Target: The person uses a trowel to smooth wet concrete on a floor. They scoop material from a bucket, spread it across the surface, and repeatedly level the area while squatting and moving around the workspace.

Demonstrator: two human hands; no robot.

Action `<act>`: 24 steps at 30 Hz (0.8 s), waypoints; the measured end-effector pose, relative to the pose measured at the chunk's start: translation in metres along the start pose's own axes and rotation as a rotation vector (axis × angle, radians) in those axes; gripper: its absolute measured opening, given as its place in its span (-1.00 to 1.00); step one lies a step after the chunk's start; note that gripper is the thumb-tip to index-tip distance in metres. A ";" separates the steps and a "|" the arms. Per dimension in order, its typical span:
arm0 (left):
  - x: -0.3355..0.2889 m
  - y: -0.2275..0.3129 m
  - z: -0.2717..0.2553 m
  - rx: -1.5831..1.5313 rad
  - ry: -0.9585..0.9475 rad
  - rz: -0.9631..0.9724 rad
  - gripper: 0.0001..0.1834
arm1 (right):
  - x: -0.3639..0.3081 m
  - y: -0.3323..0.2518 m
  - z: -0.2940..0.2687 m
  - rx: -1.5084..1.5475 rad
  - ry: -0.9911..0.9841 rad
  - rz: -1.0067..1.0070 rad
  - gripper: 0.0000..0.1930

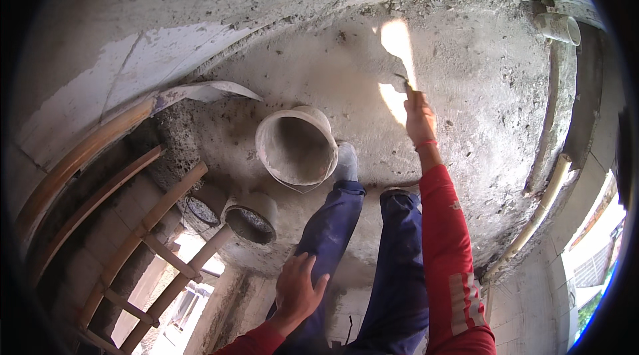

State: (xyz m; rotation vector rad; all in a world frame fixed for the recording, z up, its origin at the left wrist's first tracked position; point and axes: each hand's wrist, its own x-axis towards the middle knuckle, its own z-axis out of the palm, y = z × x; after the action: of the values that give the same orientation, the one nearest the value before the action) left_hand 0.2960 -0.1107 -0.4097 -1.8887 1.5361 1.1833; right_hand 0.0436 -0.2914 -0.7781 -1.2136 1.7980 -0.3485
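Observation:
My right hand [421, 119], with a red band at the wrist, reaches forward over the rough grey cement floor [486, 89]. It is closed round a small hand tool [408, 82] with a thin, dark, curved metal end. Bright sunlight around that end makes the tool's exact kind hard to tell. My left hand [298, 290] lies on my left leg near the knee, its thumb apart from the fingers and nothing in it. A large cement-smeared bucket [316, 119] stands beside my left foot, tilted in view, its wide mouth facing me.
Two smaller buckets [266, 203] stand behind the large one at the left. A wooden ladder [150, 225] and long curved boards [86, 149] take up the left side. A pipe end [562, 27] sticks out at the far right. A pole [532, 222] lies along the right edge.

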 end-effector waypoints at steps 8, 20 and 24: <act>0.018 0.007 -0.001 0.018 0.046 0.023 -0.55 | 0.091 -0.054 0.006 -0.100 -0.139 0.050 -0.73; 0.036 0.024 -0.012 0.068 0.042 0.095 -0.62 | 0.089 -0.014 -0.027 -0.351 -0.032 -0.077 -0.71; 0.046 0.023 -0.013 0.073 0.086 0.138 -0.63 | 0.121 -0.010 -0.085 -0.316 0.112 -0.132 -0.74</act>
State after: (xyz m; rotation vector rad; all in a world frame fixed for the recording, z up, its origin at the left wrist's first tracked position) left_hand 0.2796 -0.1543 -0.4363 -1.8329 1.7570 1.0996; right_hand -0.0306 -0.4190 -0.7885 -1.5650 1.9236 -0.2147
